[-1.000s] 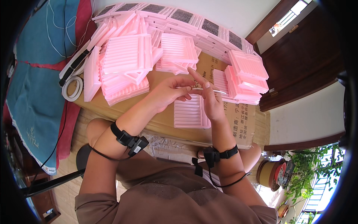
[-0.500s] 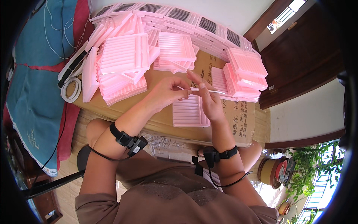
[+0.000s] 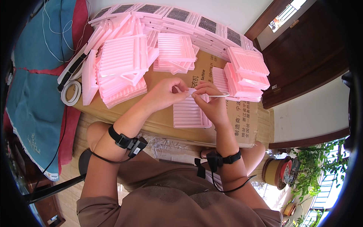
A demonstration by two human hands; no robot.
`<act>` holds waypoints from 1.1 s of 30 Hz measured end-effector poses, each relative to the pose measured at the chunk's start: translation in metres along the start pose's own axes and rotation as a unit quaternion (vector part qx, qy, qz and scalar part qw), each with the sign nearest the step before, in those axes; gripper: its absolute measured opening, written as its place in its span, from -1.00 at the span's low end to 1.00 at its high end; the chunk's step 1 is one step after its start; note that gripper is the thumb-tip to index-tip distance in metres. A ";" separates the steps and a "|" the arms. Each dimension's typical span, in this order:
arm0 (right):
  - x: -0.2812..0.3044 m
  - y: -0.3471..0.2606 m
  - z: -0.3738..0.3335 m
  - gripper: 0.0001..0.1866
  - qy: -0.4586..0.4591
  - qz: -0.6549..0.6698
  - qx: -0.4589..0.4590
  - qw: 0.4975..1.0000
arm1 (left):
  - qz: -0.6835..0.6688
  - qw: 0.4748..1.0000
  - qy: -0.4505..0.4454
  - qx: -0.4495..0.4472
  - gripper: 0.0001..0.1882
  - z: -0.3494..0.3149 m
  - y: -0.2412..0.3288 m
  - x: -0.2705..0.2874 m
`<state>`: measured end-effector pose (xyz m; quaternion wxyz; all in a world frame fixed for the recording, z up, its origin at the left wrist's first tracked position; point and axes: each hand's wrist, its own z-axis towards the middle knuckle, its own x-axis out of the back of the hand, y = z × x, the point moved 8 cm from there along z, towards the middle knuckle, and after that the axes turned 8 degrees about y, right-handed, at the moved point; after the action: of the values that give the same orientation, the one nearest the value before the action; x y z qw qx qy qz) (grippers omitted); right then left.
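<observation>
Both my hands meet over a pink ridged tray [image 3: 189,114] lying near the front edge of a cardboard box. My left hand [image 3: 168,92] pinches thumb and forefinger together at one end of a thin white strip [image 3: 221,95]. My right hand [image 3: 212,104] is closed on the same strip, its thumb and fingertips a short way from the left fingertips. The free end of the strip sticks out past the right hand and bends slightly. What exactly lies between the left fingertips is too small to make out clearly.
Stacks of pink trays [image 3: 123,56] stand at the left, with a smaller stack [image 3: 176,47] mid-back and another [image 3: 247,70] at the right. Trays with dark contents [image 3: 177,15] line the wall. A white tape roll [image 3: 71,93] sits at the cardboard box's [image 3: 159,119] left edge.
My right hand's fingers, stretched upward before, have curled down into a pinch on the strip. The strip's free end now bows more. My left hand stays in nearly the same place.
</observation>
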<state>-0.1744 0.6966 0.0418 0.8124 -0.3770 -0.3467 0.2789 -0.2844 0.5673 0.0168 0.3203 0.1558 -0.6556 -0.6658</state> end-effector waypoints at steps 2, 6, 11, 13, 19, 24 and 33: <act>0.006 0.003 0.000 -0.93 0.024 -0.025 0.015 0.999 | 0.042 0.997 0.057 -0.024 -0.77 0.001 0.000 0.010; 0.019 0.015 -0.002 -0.91 0.078 -0.046 -0.011 0.996 | 0.234 0.956 0.140 -0.108 -0.71 -0.001 0.003 0.023; 0.014 0.032 -0.011 -0.89 0.075 -0.054 -0.070 0.993 | 0.301 0.945 0.100 -0.073 -0.78 0.003 -0.013 0.020; 0.006 0.039 -0.015 -0.89 0.075 -0.040 -0.087 0.993 | 0.293 0.951 0.082 -0.054 -0.81 0.003 -0.015 0.019; -0.022 0.048 -0.016 -0.89 0.037 -0.085 -0.090 0.992 | 0.249 0.967 0.050 -0.018 -0.85 0.002 -0.018 0.018; -0.034 0.041 -0.021 -0.90 0.024 -0.196 -0.066 0.978 | 0.247 0.968 0.044 -0.009 -0.85 0.003 -0.021 0.019; -0.038 0.035 -0.024 -0.95 0.064 -0.228 -0.029 0.971 | 0.245 0.969 0.036 0.007 -0.85 0.004 -0.024 0.019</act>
<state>-0.1849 0.6790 -0.0109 0.8637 -0.3287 -0.3787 0.0513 -0.3064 0.5574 -0.0026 0.4963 0.0168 -0.6664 -0.5562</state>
